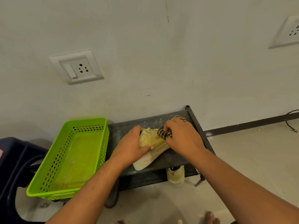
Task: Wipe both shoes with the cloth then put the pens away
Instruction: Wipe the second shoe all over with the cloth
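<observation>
A pale yellow shoe (149,148) lies on its side on the dark rack shelf (171,160). My left hand (129,147) grips it around the upper, thumb on its side. My right hand (182,138) holds a brown-and-black striped cloth (163,132) bunched against the shoe near the laces; a corner of the cloth sticks out behind the hand. The second pale shoe (175,175) stands on the floor under the shelf's front edge, partly hidden. No pens are visible.
A bright green perforated basket (48,180) sits left of the shelf, partly on a dark blue plastic stool (14,159). The wall behind carries two sockets (77,67). A black cable (289,122) lies on the tiled floor at right. My toes (210,217) show below.
</observation>
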